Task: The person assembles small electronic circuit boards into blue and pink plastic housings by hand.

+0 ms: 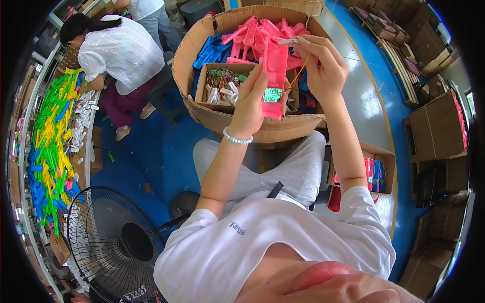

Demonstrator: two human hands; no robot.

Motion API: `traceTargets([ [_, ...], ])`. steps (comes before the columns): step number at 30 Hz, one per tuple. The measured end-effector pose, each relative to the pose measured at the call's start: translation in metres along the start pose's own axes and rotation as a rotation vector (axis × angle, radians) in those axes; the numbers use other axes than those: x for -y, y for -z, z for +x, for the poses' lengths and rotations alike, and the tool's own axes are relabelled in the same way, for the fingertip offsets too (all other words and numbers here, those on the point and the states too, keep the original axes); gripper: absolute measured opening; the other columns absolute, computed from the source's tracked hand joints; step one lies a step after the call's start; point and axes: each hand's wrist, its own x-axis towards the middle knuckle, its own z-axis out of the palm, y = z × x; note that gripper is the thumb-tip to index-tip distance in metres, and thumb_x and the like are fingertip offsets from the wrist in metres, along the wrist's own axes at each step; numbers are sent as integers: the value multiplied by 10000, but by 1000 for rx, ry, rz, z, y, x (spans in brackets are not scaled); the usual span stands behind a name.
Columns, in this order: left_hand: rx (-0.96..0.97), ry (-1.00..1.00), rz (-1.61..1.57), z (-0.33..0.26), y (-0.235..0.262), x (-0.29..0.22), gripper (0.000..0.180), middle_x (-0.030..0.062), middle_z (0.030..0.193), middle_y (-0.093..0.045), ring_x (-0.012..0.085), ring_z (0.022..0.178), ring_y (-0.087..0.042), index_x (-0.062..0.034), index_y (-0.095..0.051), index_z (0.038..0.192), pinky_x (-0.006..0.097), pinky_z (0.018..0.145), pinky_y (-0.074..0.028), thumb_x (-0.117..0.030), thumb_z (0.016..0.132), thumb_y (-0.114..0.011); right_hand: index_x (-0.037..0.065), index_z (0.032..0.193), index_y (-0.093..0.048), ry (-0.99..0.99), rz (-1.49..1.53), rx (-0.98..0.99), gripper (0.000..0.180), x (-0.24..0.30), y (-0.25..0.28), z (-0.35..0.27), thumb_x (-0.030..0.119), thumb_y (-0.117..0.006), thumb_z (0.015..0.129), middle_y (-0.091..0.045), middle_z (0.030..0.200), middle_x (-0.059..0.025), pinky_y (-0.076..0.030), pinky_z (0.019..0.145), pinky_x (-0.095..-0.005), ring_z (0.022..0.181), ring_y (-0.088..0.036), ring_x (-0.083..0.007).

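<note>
My left hand grips a long pink plastic shell held upright over my lap, with a small green circuit board set in its lower part. My right hand pinches thin yellow and red wires that run from the top of the shell down toward the board. A white bead bracelet circles my left wrist. Behind both hands stands a big round cardboard bin heaped with more pink and blue plastic shells.
A small cardboard box of green boards and white parts sits inside the bin. A box of pink and blue pieces is at my right. A black fan stands lower left. Another person bends over a table of coloured parts.
</note>
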Motion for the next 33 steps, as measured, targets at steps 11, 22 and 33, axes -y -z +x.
traceTargets([
  [11, 31, 114, -173, -11, 1, 10, 373, 138, 930, -636, 179, 626, -634, -55, -473, 1304, 307, 482, -535, -321, 1043, -454, 11, 1001, -708, -71, -79, 369, 221, 11, 2, 0, -31, -673, 787, -644, 1071, -106, -492, 869, -380, 1052, -578, -282],
  [22, 102, 200, -358, -30, -16, 1, 366, 172, 843, -647, 220, 577, -643, -2, -535, 1137, 337, 466, -532, -341, 1044, -435, -50, 967, -683, -187, 158, 163, 193, -7, -7, -23, -52, -642, 778, -686, 905, -144, -528, 775, -325, 855, -667, -259],
  [33, 3, -44, 153, -18, 2, 6, 316, 167, 807, -644, 215, 542, -629, 8, -516, 1081, 311, 471, -533, -290, 1052, -415, -37, 1103, -683, -896, 835, 148, 204, 2, -36, -61, -26, -588, 923, -711, 954, -34, -518, 749, -233, 838, -610, -55],
])
